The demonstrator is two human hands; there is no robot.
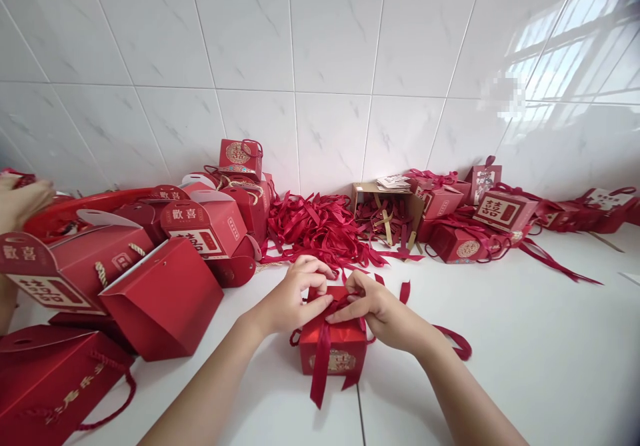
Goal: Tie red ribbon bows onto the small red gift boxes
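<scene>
Small red gift box (pixel 341 361): upright on white tabletop (pixel 525 366), mid-width, toward the near edge (edge itself out of view); gold emblem faces wearer.
Satin ribbon (pixel 322 366): gathered on box top, ends hanging down the front.
Left hand (pixel 303 296): thumb and fingers curled at ribbon, far-left of box top; can't tell if pinched.
Right hand (pixel 377 309): index laid on the gathered ribbon, other fingers curled; grip hidden.
Why so: probably one hand steadies the gather while the other works the ribbon; box square-on, likely for access from both sides.
Ribbon heap (pixel 315 226): just behind box, near back edge; probably for easy reach.
Open carton (pixel 417 219): right of heap, ribbon pieces inside.
Ribboned boxes (pixel 457 241): back-right, grouped.
Handled cartons (pixel 167 299): crowd left side, limit left-elbow room.
Co-worker's hand (pixel 23 203): left edge, by red basin (pixel 100 201).
Obstruction: both hands cover much of box top.
</scene>
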